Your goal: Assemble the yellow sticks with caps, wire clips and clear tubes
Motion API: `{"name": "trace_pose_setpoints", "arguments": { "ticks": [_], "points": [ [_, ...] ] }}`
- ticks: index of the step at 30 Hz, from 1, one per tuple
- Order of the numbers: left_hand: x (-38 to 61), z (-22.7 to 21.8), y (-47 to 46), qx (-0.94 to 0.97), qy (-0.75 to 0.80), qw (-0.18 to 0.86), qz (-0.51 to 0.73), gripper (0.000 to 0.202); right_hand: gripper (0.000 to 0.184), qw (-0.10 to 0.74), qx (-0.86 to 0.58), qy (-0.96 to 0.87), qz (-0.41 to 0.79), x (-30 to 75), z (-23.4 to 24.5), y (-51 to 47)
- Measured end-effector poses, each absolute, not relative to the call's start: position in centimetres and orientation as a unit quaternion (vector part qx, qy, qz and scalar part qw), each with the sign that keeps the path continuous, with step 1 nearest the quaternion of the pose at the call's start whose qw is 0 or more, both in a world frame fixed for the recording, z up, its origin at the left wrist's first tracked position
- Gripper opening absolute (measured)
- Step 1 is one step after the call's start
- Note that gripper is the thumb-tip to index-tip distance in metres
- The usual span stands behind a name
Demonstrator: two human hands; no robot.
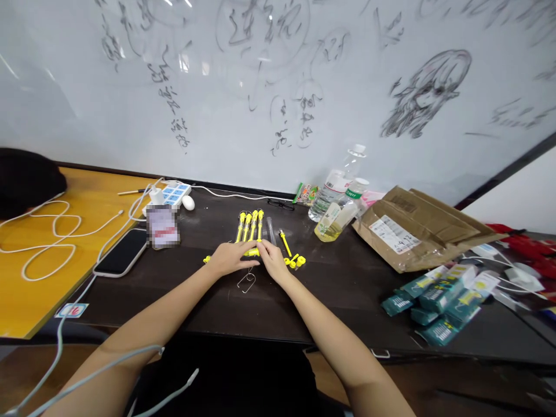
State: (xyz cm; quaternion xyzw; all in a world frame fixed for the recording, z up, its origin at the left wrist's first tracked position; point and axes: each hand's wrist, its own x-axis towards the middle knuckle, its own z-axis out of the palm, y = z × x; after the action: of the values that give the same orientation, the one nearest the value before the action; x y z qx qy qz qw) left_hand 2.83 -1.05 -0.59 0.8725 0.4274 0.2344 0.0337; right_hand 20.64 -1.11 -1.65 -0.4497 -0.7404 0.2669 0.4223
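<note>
My left hand (pixel 229 258) and my right hand (pixel 273 260) meet over the dark table. A yellow part (pixel 252 252) shows between the left thumb and fingers. The right fingertips are closed against its right end; much of it is hidden by the hands. Just beyond lie several slim clear tubes with yellow ends (pixel 248 225), side by side. To their right are a plain clear tube (pixel 270 230), a thin yellow rod (pixel 285 243) and small loose yellow pieces (pixel 299 262). Bent wire hooks (pixel 247 282) lie in front of the left hand.
At right stand two bottles (pixel 334 200), a brown parcel bag (pixel 403 226) and several teal boxes (pixel 447 301). A phone (pixel 121 253), a power strip (pixel 171 197) and white cables (pixel 69 231) lie at left. A whiteboard (pixel 208 121) rises behind the table.
</note>
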Motion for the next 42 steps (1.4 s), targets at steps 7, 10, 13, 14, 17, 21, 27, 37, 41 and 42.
{"name": "trace_pose_setpoints", "arguments": {
  "ticks": [7, 10, 13, 14, 17, 21, 27, 37, 41, 42],
  "points": [
    [2.6, -0.5, -1.0, 0.876, 0.418, 0.0, 0.239, 0.038, 0.017, 0.439, -0.412, -0.75, 0.274, 20.8, -0.6, -1.9],
    [2.5, -0.3, -1.0, 0.884, 0.411, -0.029, 0.222, 0.037, 0.018, 0.468, -0.404, -0.731, 0.29, 20.7, -0.9, -1.8],
    [2.5, -0.2, -0.9, 0.895, 0.393, -0.046, 0.206, 0.038, 0.019, 0.483, -0.407, -0.717, 0.296, 20.5, -1.3, -1.6],
    [2.5, -0.2, -0.8, 0.896, 0.39, -0.045, 0.205, 0.039, 0.017, 0.485, -0.406, -0.717, 0.294, 20.4, -1.4, -1.6],
    [2.4, -0.3, -0.6, 0.895, 0.394, -0.037, 0.205, 0.041, 0.016, 0.48, -0.403, -0.728, 0.277, 20.4, -1.5, -1.7],
    [2.3, -0.3, -0.5, 0.895, 0.397, -0.02, 0.203, 0.042, 0.016, 0.474, -0.418, -0.724, 0.277, 20.5, -1.6, -1.7],
    [2.3, -0.2, -0.5, 0.901, 0.403, -0.013, 0.158, 0.041, 0.017, 0.462, -0.426, -0.713, 0.311, 20.5, -1.9, -1.4],
    [2.3, -0.7, -0.2, 0.899, 0.401, -0.017, 0.178, 0.039, 0.019, 0.457, -0.435, -0.702, 0.332, 20.6, -2.1, -1.1],
    [2.3, -0.4, -0.3, 0.899, 0.404, -0.012, 0.168, 0.037, 0.015, 0.476, -0.405, -0.709, 0.325, 20.5, -2.0, -1.1],
    [2.3, -0.3, -0.4, 0.898, 0.405, -0.009, 0.173, 0.037, 0.017, 0.484, -0.395, -0.711, 0.324, 20.5, -2.0, -1.1]
  ]
}}
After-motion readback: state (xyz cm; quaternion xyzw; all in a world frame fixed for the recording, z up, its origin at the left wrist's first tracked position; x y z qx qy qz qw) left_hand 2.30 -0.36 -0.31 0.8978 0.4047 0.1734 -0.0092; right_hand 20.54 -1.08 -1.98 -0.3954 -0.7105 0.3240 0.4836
